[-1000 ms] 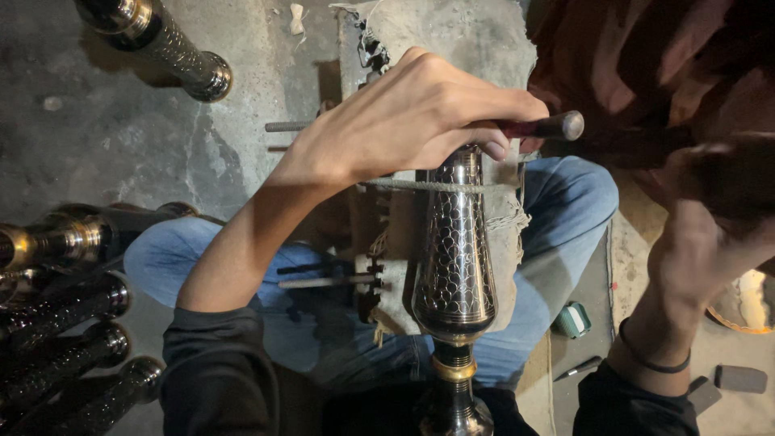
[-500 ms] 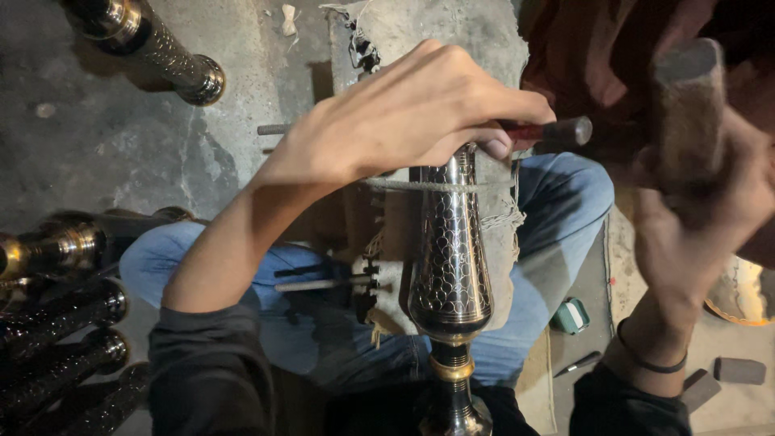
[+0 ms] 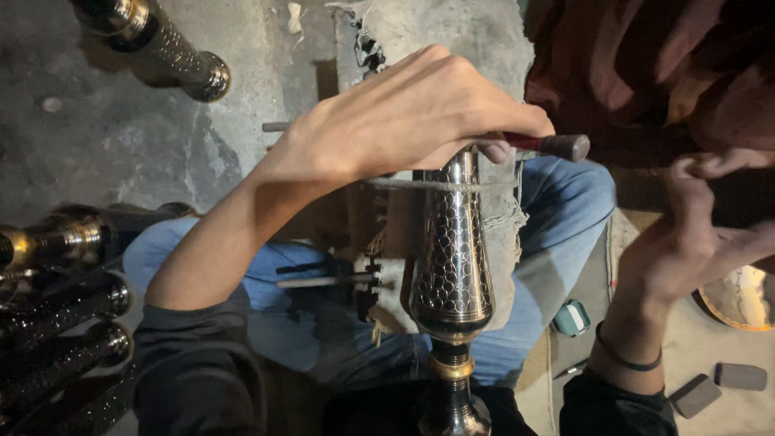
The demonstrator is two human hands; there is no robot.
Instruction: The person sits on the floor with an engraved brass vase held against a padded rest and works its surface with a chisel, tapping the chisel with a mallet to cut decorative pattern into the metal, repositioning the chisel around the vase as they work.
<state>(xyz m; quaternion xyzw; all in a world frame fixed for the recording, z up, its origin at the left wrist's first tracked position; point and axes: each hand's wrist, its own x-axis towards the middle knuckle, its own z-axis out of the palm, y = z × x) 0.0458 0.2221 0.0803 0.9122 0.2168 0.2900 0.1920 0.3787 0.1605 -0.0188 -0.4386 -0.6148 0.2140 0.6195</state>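
A tall metal vase (image 3: pixel 452 266) with a scale-like hammered pattern and a brass ring at its neck stands between my knees. A cord (image 3: pixel 444 184) ties it to a cloth-covered block. My left hand (image 3: pixel 404 121) grips a thin punch tool (image 3: pixel 557 145) laid across the vase's upper end, with the tool's dark red tip sticking out to the right. My right hand (image 3: pixel 686 250) is to the right of the vase, blurred, with its fingers curled around a dark hammer (image 3: pixel 747 202) that is mostly lost in shadow.
Several dark patterned metal stems (image 3: pixel 64 323) lie at the left and another one (image 3: pixel 161 48) at the top left. Thin tools (image 3: pixel 323 278) rest on my lap. A small teal object (image 3: pixel 571 317), grey blocks (image 3: pixel 694 394) and a round brass dish (image 3: pixel 739 299) lie at the right.
My right hand lifted the hammer up high half a second ago and has now come back down beside the vase. My left hand has held the punch steady on the vase.
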